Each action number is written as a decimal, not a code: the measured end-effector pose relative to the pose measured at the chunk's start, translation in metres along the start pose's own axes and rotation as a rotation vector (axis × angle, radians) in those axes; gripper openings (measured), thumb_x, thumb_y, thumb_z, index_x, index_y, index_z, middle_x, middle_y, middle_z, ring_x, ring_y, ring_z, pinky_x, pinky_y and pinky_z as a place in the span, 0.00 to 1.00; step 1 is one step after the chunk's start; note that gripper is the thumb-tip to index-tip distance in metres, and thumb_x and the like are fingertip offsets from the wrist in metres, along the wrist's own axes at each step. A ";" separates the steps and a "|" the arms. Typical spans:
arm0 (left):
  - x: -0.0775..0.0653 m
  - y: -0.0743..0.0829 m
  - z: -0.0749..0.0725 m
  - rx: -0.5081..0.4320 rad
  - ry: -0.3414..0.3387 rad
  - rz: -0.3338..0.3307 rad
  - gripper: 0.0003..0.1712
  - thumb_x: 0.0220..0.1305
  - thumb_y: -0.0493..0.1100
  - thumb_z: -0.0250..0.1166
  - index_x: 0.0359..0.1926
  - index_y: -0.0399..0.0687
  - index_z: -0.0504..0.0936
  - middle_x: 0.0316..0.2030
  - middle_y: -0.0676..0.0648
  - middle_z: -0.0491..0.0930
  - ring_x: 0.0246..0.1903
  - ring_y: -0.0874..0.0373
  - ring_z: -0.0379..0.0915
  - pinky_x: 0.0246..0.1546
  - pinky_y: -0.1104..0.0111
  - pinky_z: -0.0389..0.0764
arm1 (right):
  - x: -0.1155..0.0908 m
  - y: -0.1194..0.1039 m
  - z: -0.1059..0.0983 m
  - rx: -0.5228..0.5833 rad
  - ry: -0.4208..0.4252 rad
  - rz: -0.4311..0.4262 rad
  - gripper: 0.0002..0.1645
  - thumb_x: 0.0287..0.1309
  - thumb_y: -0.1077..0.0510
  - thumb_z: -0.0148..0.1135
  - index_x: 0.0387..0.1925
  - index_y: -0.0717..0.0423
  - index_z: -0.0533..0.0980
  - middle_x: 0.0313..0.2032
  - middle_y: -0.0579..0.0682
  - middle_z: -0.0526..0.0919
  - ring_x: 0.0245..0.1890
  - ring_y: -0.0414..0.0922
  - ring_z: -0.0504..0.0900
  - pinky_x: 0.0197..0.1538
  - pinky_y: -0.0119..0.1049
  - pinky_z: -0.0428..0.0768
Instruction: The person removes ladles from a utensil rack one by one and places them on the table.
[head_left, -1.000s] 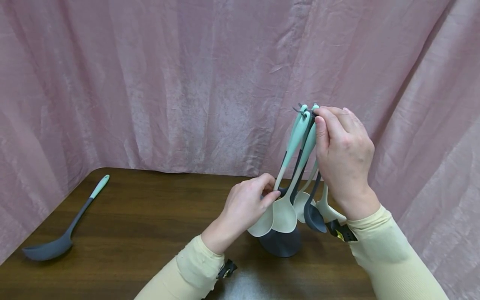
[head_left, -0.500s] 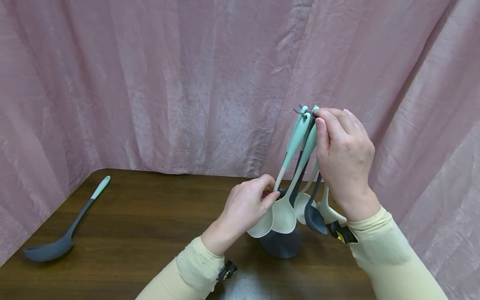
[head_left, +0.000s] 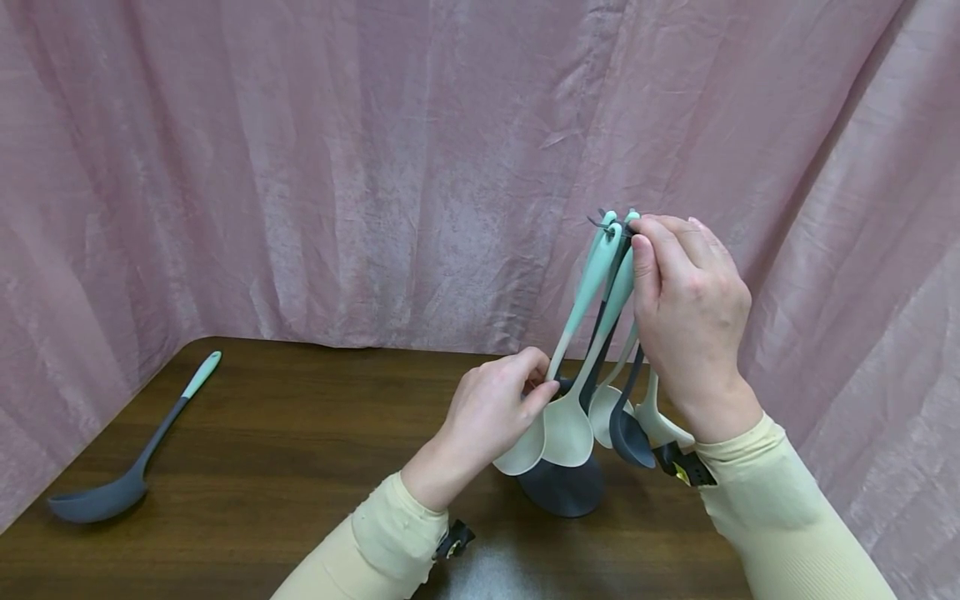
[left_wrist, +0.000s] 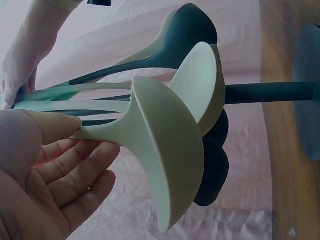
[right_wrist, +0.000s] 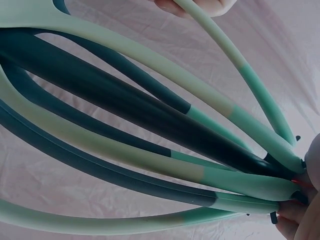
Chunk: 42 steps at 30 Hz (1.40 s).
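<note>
In the head view my left hand (head_left: 483,417) pinches a cream ladle (left_wrist: 170,150) by its neck, between thumb and fingers. The ladle's mint handle end hangs from a hook (head_left: 597,222) at the top of a dark utensil stand (head_left: 562,496). My right hand (head_left: 693,317) grips the top of that stand, its fingertips around the hooks and handle ends. Beside the held ladle hang another cream ladle (head_left: 567,429), a dark ladle (head_left: 632,437) and several other utensils, partly hidden. The right wrist view shows the stand's dark pole (right_wrist: 130,107) among the handles.
A dark skimmer or ladle (head_left: 101,500) with a mint handle lies alone on the left of the brown wooden table (head_left: 315,417). Pink curtains (head_left: 375,167) hang behind the table and along both sides.
</note>
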<state>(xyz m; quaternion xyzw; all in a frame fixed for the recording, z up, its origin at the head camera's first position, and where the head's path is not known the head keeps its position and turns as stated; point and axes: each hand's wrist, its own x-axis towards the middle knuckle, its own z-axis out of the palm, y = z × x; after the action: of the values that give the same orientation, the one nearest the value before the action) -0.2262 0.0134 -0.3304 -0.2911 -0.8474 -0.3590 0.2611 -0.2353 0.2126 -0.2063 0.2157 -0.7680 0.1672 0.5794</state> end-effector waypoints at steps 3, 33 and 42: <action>0.000 0.000 0.000 0.006 0.003 -0.001 0.07 0.72 0.43 0.78 0.43 0.54 0.86 0.35 0.59 0.89 0.33 0.63 0.83 0.32 0.65 0.80 | 0.000 0.000 0.000 0.001 0.001 0.001 0.21 0.87 0.51 0.53 0.59 0.59 0.88 0.55 0.55 0.90 0.57 0.59 0.87 0.76 0.43 0.70; 0.000 0.000 -0.004 0.005 0.036 0.012 0.07 0.71 0.42 0.78 0.42 0.52 0.86 0.35 0.57 0.89 0.32 0.62 0.84 0.32 0.63 0.81 | 0.000 0.001 0.000 -0.002 0.002 0.001 0.21 0.87 0.51 0.54 0.58 0.59 0.88 0.54 0.56 0.90 0.56 0.59 0.87 0.76 0.43 0.71; 0.001 -0.001 -0.005 -0.001 0.040 0.018 0.07 0.71 0.42 0.78 0.43 0.52 0.86 0.35 0.57 0.89 0.32 0.62 0.84 0.32 0.62 0.81 | 0.002 0.000 0.002 0.004 0.013 0.005 0.21 0.86 0.51 0.55 0.57 0.59 0.88 0.53 0.55 0.91 0.56 0.59 0.87 0.76 0.44 0.72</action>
<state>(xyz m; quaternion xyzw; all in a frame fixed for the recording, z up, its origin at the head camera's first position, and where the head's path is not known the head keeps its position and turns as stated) -0.2269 0.0089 -0.3269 -0.2916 -0.8391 -0.3631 0.2812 -0.2372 0.2113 -0.2044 0.2138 -0.7645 0.1718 0.5834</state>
